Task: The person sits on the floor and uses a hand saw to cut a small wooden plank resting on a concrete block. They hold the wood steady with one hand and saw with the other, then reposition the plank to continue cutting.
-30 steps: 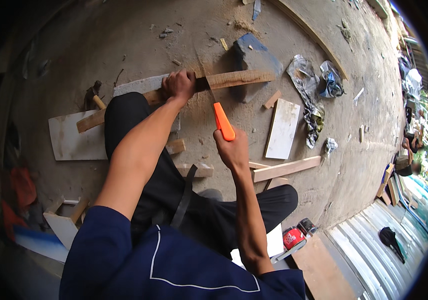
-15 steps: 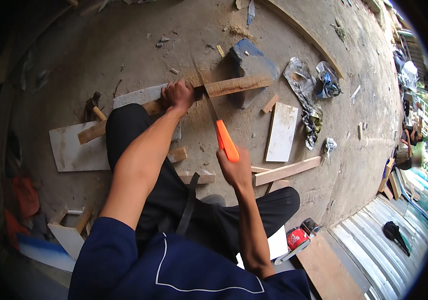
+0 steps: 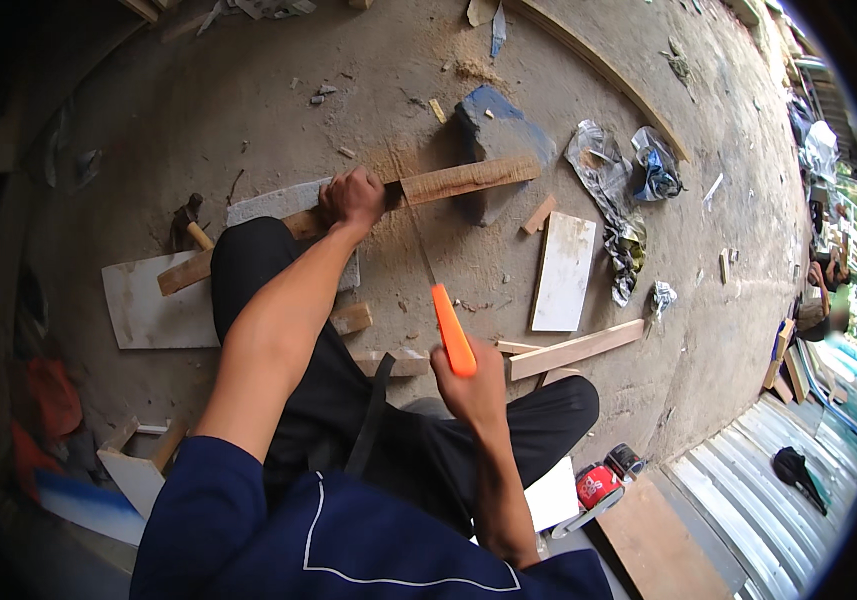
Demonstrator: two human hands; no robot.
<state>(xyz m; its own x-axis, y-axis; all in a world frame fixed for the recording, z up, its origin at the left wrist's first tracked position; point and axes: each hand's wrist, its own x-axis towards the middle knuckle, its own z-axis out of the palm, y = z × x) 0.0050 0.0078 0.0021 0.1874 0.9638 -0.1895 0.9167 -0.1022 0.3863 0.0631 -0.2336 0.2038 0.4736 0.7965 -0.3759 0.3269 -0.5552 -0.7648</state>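
Observation:
My right hand [image 3: 473, 388] is wrapped round the orange handle of a handsaw [image 3: 451, 330]. The thin blade runs away from me and crosses a length of wood [image 3: 473, 178]. Just left of the blade, my left hand [image 3: 354, 198] is closed on the same wood and presses it down. The wood's right part rests on a worn blue-and-grey block [image 3: 508, 135], while its left part lies over a pale grey slab [image 3: 283, 200] and passes by my left knee. Whether the blade sits in a cut is too fine to make out.
A hammer [image 3: 191, 222] lies left of my knee by a white board [image 3: 128, 305]. Right of the block are another white board [image 3: 563, 272], crumpled plastic [image 3: 603, 165] and a wood strip [image 3: 578, 350]. A red-and-black power tool [image 3: 598, 487] stands near my right knee. Sawdust and scraps dot the floor.
My right hand has drawn the saw back toward me, so the handle sits lower and more blade shows on the near side of the wood. My left hand stays on the wood.

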